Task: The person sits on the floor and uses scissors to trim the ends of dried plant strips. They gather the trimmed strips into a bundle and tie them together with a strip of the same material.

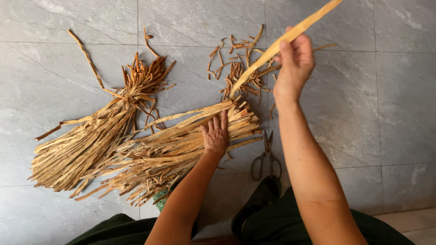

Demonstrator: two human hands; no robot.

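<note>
My left hand (215, 134) presses flat, fingers apart, on a loose bundle of dried tan leaf strips (159, 152) lying on the grey tile floor. My right hand (294, 61) is raised above the floor and grips one long pale strip (272, 50). That strip runs from the bundle's upper end up past the top right of the view. A second bundle of strips (91, 140), tied near its top, lies to the left.
Metal scissors (267, 159) lie on the tiles between my arms. A heap of short strip cuttings (240, 68) sits beyond the loose bundle. A small green object (160, 199) peeks out under the bundle. My dark green trousers fill the bottom edge.
</note>
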